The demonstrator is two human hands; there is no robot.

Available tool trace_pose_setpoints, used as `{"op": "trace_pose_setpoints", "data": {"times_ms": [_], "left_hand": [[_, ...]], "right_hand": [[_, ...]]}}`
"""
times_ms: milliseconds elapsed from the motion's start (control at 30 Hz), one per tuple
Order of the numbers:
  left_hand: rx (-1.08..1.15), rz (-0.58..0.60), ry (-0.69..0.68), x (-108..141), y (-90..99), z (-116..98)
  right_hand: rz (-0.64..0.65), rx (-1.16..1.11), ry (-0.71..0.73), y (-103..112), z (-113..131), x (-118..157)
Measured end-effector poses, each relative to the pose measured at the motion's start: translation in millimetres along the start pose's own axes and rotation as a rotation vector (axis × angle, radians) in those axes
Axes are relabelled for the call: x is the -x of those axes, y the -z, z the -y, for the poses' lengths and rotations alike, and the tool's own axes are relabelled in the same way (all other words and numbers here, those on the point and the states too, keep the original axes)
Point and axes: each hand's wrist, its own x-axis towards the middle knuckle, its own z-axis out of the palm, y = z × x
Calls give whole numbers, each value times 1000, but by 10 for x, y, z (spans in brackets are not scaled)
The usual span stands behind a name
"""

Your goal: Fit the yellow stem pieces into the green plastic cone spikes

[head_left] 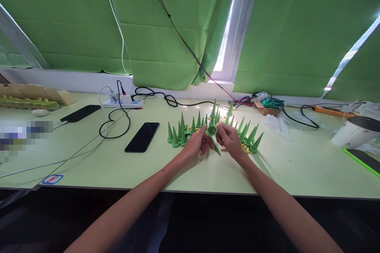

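Many green cone-shaped pieces [175,137] stand in a spread cluster on the pale green table [297,166], with small yellow parts [246,148] among them. My left hand [197,141] is closed on a green piece with a round, hollow end [211,130] that faces me. Beside it, my right hand [228,137] pinches at the right side of that same piece; its fingertips hide whatever small part may be between them. A green spike points down and right between the two hands.
A black phone [142,137] lies left of the cones, with another phone [80,113], a power strip [123,102] and cables behind. Rightward are a small box [267,108], plastic bags [277,125], a white cup [354,132] and a green-edged phone [363,160].
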Motion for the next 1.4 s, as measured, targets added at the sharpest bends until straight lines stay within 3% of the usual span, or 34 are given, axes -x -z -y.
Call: {"op": "trace_pose_setpoints", "data": {"times_ms": [133,367,700,1033,1400], "left_hand": [[70,16,29,-4,-2,11],[56,31,-3,4,2,5],[-116,-10,-61,26,38,8],[-299,-119,-253,77,-10,-37],[-637,-270,-584,39,-1,78]], "right_hand": [[66,27,23,7,-20,6],[66,48,21,15,-59,1],[71,40,-12,20,-157,-17],[40,151,-29,28,-205,-32],[30,141,-95,10,-227,-72]]}}
